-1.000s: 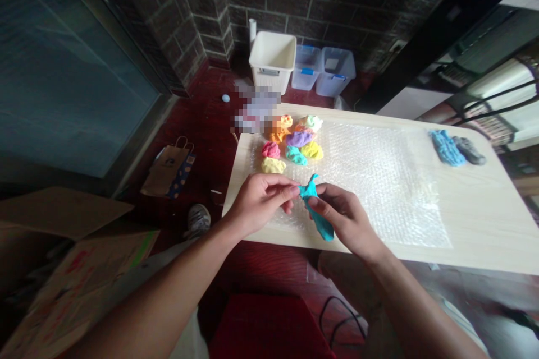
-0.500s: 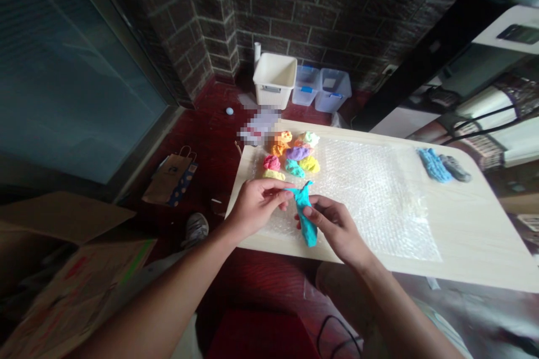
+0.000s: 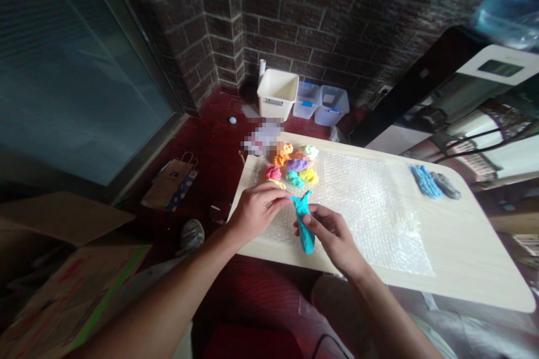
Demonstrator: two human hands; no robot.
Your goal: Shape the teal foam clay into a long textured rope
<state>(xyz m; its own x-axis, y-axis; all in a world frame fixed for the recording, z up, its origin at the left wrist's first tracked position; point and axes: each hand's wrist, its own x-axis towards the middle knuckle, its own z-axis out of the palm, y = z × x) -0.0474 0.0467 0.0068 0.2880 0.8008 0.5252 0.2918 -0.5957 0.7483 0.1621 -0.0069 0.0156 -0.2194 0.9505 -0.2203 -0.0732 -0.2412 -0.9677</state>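
Observation:
A long teal piece of clay (image 3: 304, 222) is held over the near left part of the bubble wrap sheet (image 3: 370, 202). My left hand (image 3: 257, 208) pinches its upper end between thumb and fingers. My right hand (image 3: 329, 234) grips its middle, fingers closed round it, with the lower end sticking out below. Just beyond my hands lies a cluster of several coloured clay lumps (image 3: 295, 165): pink, yellow, purple, orange, teal and pale green.
The pale wooden table (image 3: 471, 247) also carries a blue clay strip (image 3: 425, 182) and a grey one (image 3: 446, 186) at its far right. On the floor stand a cream bin (image 3: 275, 92), clear boxes (image 3: 322, 104), a paper bag (image 3: 170, 176) and cardboard (image 3: 63, 269).
The view has tilted up and the table sits lower in frame. Both hands keep hold of the teal clay, which has been drawn slightly closer to my body.

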